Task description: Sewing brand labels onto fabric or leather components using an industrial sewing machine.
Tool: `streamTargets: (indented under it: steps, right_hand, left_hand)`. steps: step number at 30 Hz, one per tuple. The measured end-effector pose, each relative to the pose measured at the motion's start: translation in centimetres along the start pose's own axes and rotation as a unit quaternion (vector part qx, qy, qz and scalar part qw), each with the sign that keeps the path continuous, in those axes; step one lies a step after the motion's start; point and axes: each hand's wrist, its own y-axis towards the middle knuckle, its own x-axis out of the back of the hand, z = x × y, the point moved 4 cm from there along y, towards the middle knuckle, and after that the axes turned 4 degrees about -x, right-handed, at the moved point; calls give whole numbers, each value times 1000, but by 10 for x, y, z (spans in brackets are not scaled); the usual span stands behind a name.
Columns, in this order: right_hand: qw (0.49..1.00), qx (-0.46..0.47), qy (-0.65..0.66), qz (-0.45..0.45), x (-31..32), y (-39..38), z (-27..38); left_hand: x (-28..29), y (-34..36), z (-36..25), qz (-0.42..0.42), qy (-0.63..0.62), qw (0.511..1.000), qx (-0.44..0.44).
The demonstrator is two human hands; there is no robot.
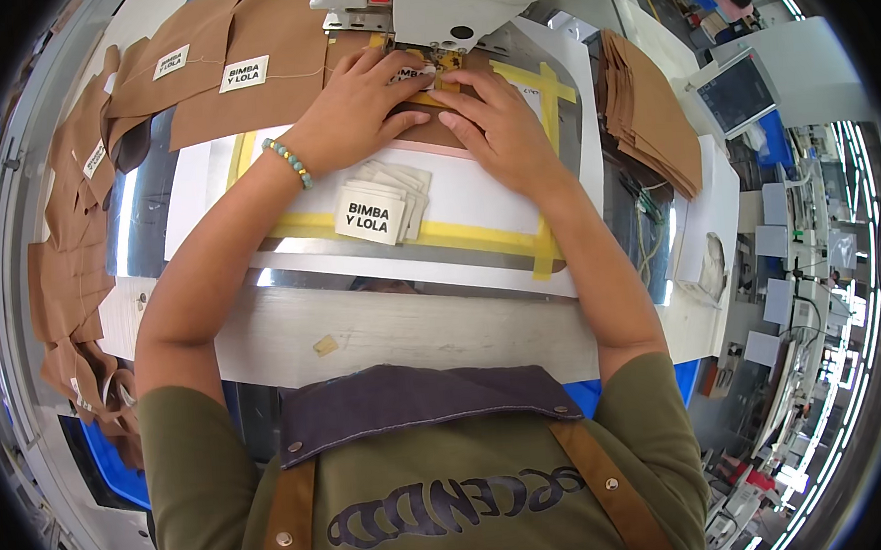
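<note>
Under the head of a white sewing machine (426,7), a white printed label (410,74) rests on a brown fabric piece (437,126). My left hand (357,110) lies over the label's left side, fingers stretched forward and thumb pointing right. From the other side my right hand (497,123) presses down with fingers extended, its fingertips at the label's right edge. Both hands are open and flat. Part of the label and the needle area are hidden behind my fingers. Just below my hands sits a small loose pile of matching labels (369,211), on white paper edged with yellow tape (318,225).
Brown pieces with labels (280,59), some joined by thread, trail along the left and over the table edge (82,284). At right lie a stack of brown pieces (646,115), thread snips (648,204) and a screen (737,93). A yellowish scrap (326,346) lies near me.
</note>
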Motion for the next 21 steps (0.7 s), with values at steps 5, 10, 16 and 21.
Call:
streamTargets:
  steps: [5,10,16,21]
  right_hand:
    - [1000,-11,8,-9,-1,0,-1]
    - [1000,-2,-5,-6,-3,2,-2]
    - [998,3,-66,16,-9,2,-1]
    - [995,35,-88,21,-11,3,-2]
  left_hand:
    - [1,-2,1,2,-15,1000,3]
    - [-1,-1,3,-2,-24,1000,9]
    - [4,-1,13,4,-91,996,-13]
    - [11,-4,20,30,-99,994,-42]
